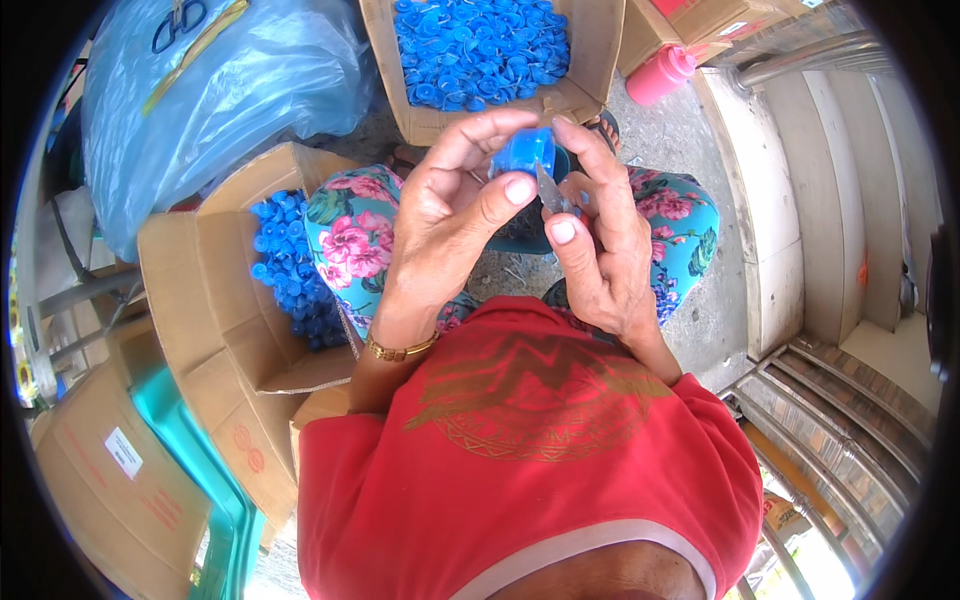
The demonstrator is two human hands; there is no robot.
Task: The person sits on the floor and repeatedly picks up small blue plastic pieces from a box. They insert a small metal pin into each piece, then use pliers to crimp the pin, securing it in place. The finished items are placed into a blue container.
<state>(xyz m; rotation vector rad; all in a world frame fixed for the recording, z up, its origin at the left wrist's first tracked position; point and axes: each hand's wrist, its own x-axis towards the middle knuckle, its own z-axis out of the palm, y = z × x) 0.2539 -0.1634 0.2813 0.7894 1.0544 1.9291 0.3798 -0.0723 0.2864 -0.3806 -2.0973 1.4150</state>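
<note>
Above my lap, my left hand (437, 215) pinches a small, round, blue plastic piece (524, 153) between thumb and fingers. My right hand (606, 255) is closed on a small knife (552, 190), its pointed blade up against the right side of the piece. The right index fingertip reaches close to the top of the piece. In front of me an open cardboard box (388, 75) holds many blue plastic pieces (480, 50). Another open cardboard box (190, 255) at my left contains more blue pieces (290, 260); the blades' handle is mostly hidden by my fingers.
A large blue plastic bag (235, 110) bulges at the far left, with dark-handled scissors (180, 22) on it. A pink bottle (661, 75) stands beyond my right knee. Pale steps (815, 190) and metal rails (840, 430) lie along the right. A teal plastic object (200, 470) is lower left.
</note>
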